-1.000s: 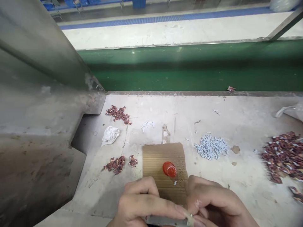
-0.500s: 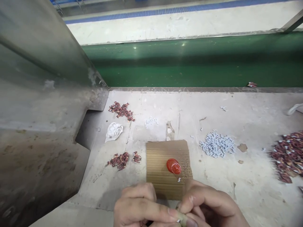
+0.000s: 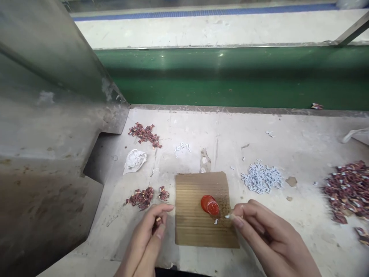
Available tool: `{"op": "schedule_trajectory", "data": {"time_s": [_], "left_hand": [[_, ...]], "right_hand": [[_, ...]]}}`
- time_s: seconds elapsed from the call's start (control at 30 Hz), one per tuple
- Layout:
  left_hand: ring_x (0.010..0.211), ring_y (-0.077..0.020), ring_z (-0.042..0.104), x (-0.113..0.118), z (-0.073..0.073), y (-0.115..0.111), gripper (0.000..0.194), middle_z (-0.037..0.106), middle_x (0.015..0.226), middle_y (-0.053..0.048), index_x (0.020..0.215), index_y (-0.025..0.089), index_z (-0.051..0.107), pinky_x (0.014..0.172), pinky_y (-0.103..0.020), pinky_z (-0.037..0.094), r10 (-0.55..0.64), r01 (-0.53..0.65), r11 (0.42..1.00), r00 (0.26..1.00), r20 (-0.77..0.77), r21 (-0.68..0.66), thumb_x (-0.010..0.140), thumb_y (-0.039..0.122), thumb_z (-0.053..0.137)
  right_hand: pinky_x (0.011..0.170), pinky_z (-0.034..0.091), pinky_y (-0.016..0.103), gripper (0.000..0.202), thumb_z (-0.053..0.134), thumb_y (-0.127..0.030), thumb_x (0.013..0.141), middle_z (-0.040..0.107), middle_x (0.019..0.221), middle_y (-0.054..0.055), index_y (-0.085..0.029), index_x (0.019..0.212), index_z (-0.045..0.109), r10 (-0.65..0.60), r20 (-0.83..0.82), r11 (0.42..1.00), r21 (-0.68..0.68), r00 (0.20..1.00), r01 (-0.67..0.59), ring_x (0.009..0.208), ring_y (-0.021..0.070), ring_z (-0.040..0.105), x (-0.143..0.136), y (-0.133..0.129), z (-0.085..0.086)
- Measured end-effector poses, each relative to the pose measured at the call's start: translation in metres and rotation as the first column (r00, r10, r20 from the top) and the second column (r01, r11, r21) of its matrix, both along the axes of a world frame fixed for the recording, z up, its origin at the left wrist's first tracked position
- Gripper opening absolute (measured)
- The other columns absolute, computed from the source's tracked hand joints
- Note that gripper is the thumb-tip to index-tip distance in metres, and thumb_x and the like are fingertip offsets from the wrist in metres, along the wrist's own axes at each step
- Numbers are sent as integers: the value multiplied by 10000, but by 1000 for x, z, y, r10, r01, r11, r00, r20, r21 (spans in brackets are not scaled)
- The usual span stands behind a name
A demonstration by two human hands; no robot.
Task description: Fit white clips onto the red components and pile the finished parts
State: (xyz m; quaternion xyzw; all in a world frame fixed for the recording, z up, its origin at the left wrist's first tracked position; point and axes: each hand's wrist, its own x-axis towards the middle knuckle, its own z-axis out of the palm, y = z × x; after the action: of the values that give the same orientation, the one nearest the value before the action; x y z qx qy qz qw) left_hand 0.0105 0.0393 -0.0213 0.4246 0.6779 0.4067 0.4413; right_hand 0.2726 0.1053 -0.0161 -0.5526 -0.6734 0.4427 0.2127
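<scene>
My left hand (image 3: 150, 238) is closed around a small dark-red figure piece (image 3: 158, 221), mostly hidden by the fingers, left of a cardboard sheet (image 3: 187, 231). Between the thumb and forefinger of my right hand (image 3: 259, 231) is a small white curved piece (image 3: 227, 216), at the cardboard's right edge. On the cardboard sits a small red dish (image 3: 213, 208) with glossy red contents. Just below the dish lies another white curved piece (image 3: 216, 222).
A pile of white curved pieces (image 3: 261, 177) lies to the right. Farther right is a large heap of dark-red pieces (image 3: 348, 188); smaller dark-red groups (image 3: 144, 134) lie left, near crumpled white paper (image 3: 135, 159). A metal panel (image 3: 57, 154) stands left; a green belt (image 3: 201, 84) runs behind.
My hands have moved apart from their joined position at the bottom. The left went left with the dark-red piece; the right rose to the cardboard's edge with a white piece.
</scene>
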Motion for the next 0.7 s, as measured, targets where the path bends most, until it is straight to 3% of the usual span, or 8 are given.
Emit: {"op": "schedule_trajectory", "data": {"time_s": [0.1, 0.2, 0.3, 0.47, 0.6, 0.7], "left_hand": [[866, -173, 704, -14, -4, 1, 263, 720, 943, -10, 1230, 326, 735, 812, -216, 578, -61, 58, 997, 997, -53, -41, 1015, 382, 595], [904, -158, 770, -22, -6, 4, 170, 791, 945, 10, 1110, 326, 753, 842, -190, 604, -72, 69, 996, 996, -53, -50, 979, 292, 651], [857, -153, 807, -24, -5, 7, 116, 847, 914, 28, 909, 308, 792, 798, -160, 622, -59, 59, 998, 994, -88, -8, 887, 204, 745], [738, -138, 811, -20, 1, 17, 260, 855, 831, 56, 794, 338, 851, 685, -118, 635, -16, 30, 990, 995, -98, 139, 738, 86, 814], [701, -161, 819, -20, 4, 20, 297, 858, 856, 30, 833, 356, 880, 577, -121, 641, -27, 27, 997, 1000, 2, 73, 723, 87, 818], [720, -188, 832, -20, 4, 16, 325, 867, 888, 14, 889, 361, 885, 615, -165, 671, -23, 20, 999, 997, 78, 35, 727, 87, 818]], "right_hand": [[493, 409, 255, 120, 590, -330, 1039, 541, 695, -39, -280, 960, 665, 30, 139, 983, 176, 990, -54, 537, 139, 519, 0, 9, -4], [472, 390, 245, 108, 577, -273, 1044, 535, 700, -41, -265, 963, 647, 95, 171, 953, 269, 981, -139, 528, 128, 506, -9, 13, -3], [521, 425, 245, 101, 538, -227, 1056, 566, 768, -19, -245, 1008, 625, 166, 159, 930, 303, 973, -208, 600, 132, 566, -15, 16, 1], [541, 444, 257, 98, 530, -189, 1052, 558, 780, -20, -240, 1023, 608, 238, 190, 908, 305, 952, -288, 604, 132, 587, -17, 21, 3], [508, 437, 263, 95, 523, -200, 1057, 556, 780, -19, -245, 1021, 599, 258, 233, 902, 290, 938, -321, 586, 137, 593, -19, 22, 3], [494, 440, 266, 100, 516, -206, 1059, 556, 778, -18, -243, 1022, 601, 258, 246, 898, 295, 934, -326, 569, 137, 591, -20, 21, 3]]}}
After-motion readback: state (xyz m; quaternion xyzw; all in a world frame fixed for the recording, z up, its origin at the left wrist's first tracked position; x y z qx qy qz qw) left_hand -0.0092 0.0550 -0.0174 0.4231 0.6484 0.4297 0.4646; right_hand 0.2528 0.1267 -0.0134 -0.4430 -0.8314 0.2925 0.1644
